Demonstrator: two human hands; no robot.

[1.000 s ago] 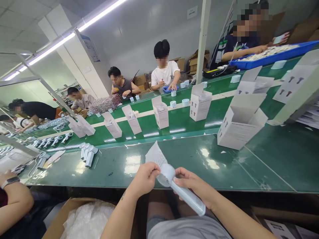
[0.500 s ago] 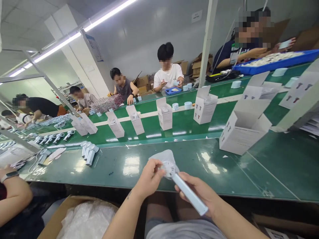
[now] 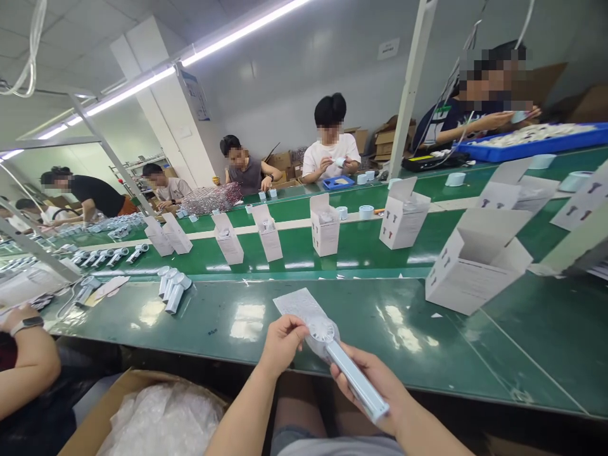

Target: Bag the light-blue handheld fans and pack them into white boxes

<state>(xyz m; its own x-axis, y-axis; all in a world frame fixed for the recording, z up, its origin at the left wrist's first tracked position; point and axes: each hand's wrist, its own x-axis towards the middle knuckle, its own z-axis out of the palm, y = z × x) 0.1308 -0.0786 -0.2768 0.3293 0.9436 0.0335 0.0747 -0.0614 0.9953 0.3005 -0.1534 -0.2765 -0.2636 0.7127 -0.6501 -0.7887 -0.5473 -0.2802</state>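
Observation:
A light blue handheld fan slants above the front edge of the green bench. My right hand is closed around its handle. The round head with radial spokes sits inside a clear bubble-wrap bag, whose flat end stretches away over the bench. At the bag's left side, by the fan head, my left hand pinches the plastic between thumb and fingers. Several similar light blue fans lie together on the bench to the left.
An open white box stands on the bench at right. More white boxes line the green conveyor. A carton of clear plastic bags is below left. A co-worker's arm rests at far left; other people work across the line.
The bubble-wrap bag now lies flatter and extends farther beyond the fan head. My left hand has moved slightly left and down along it. My right hand keeps the handle. The view has shifted a little.

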